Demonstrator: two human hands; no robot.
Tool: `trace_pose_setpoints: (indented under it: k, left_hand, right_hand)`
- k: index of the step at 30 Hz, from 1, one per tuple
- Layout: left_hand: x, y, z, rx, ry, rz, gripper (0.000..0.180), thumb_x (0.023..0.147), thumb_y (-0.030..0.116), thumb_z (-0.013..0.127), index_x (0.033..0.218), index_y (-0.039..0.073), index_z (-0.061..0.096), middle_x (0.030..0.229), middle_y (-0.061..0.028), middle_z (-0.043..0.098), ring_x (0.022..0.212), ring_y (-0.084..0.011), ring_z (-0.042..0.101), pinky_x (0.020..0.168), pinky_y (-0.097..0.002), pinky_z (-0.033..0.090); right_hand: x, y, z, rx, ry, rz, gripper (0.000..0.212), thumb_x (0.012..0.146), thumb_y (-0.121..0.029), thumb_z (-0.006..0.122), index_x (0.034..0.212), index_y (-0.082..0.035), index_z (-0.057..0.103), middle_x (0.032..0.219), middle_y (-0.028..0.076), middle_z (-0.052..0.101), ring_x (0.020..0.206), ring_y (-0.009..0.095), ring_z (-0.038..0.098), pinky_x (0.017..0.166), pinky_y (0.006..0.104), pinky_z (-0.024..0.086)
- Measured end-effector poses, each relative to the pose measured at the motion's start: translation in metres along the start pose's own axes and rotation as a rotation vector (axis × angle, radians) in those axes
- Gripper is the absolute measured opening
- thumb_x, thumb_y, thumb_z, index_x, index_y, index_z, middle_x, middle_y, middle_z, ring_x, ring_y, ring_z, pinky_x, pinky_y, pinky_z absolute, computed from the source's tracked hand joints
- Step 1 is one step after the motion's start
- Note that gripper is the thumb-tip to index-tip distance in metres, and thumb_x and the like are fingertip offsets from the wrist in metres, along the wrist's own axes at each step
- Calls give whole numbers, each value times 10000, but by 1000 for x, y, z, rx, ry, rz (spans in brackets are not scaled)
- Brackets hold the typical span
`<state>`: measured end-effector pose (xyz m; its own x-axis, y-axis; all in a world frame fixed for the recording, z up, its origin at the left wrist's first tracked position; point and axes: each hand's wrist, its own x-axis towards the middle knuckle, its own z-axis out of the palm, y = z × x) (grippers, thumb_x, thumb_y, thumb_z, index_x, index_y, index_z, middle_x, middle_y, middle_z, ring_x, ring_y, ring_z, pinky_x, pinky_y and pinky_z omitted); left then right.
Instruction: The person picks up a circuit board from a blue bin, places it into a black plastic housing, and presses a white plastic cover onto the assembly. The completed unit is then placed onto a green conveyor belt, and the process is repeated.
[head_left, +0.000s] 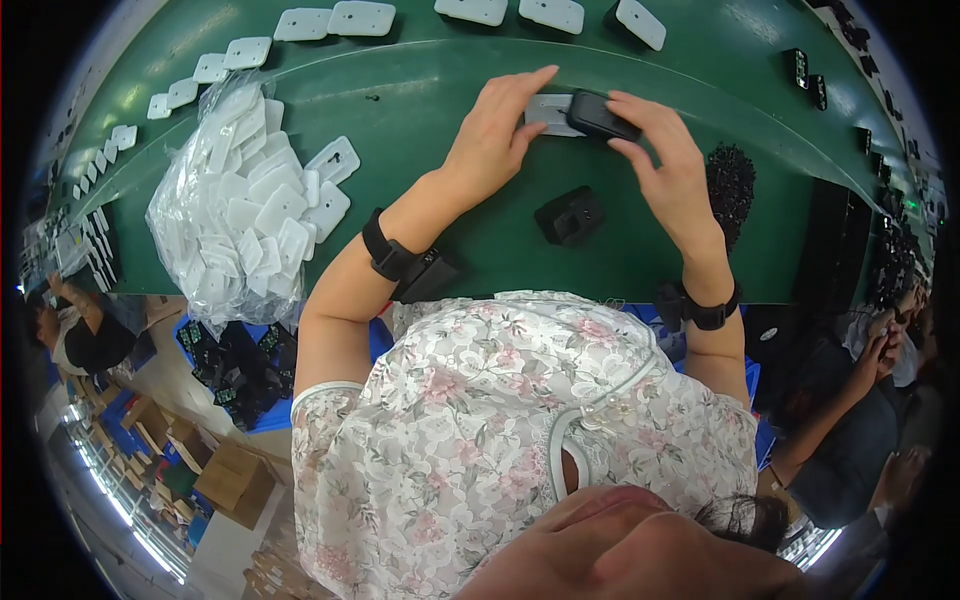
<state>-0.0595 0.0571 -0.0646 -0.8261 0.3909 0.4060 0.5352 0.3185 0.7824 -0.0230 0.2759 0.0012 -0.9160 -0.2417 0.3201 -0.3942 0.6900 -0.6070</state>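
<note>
My left hand (492, 132) is at the left end of a light-grey plate (548, 114). Its thumb lies on the plate's near left corner, and the index finger stretches out past the far edge. A black rounded case (598, 115) overlaps the plate's right part. Thumb and fingers of my right hand (668, 152) grip this case from its right side. Whether the plate touches the table cannot be made out. Nearer to me, between my forearms, sits a black boxy part (570, 215).
A clear plastic bag (165, 200) heaped with white plates is left of my arm. More white plates (362, 18) line the table's far side. Black screws (730, 185) lie piled beside my right forearm. A blue bin (270, 412) holds black parts below. Other people (850, 400) sit on both sides.
</note>
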Motion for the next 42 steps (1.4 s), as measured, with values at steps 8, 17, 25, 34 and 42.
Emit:
trace_pose_setpoints:
  k: [8,17,25,34,42]
  left_hand:
    - [-13,1,-21,71,-52,27,567,756,-138,481,1276,79,542,1317,-96,545,1224,-292,499,999,-398,426]
    - [-18,-1,-23,306,-173,90,587,741,-95,514,1297,90,537,1359,-61,519,1260,-257,480,999,-379,425]
    - [-11,11,-21,480,-223,206,530,763,0,573,1290,17,515,1355,-105,510,1228,-276,501,972,-381,444]
    - [16,9,-2,328,-36,122,391,803,94,682,1153,-39,570,1033,-159,634,901,-257,612,811,-340,503]
    - [40,33,27,-516,-177,-453,330,918,159,608,1183,-29,554,915,-108,659,776,-154,626,682,-265,507]
  right_hand:
    - [23,2,25,-15,-205,-160,344,765,2,672,1103,-40,622,1169,93,630,1077,283,579,899,356,479]
    - [19,1,34,-85,-196,-163,376,760,28,655,1127,-51,632,1174,76,624,1056,271,585,881,348,494]
    - [13,4,37,-138,-111,-127,411,741,98,616,1121,-55,640,1166,70,626,1029,269,591,847,340,512]
    - [21,20,20,925,-122,416,400,867,-84,646,1244,-23,527,1188,76,587,1096,159,544,937,299,439]
    - [16,32,-12,964,148,449,434,903,-157,639,1302,-42,516,1189,53,577,1091,140,535,945,280,416]
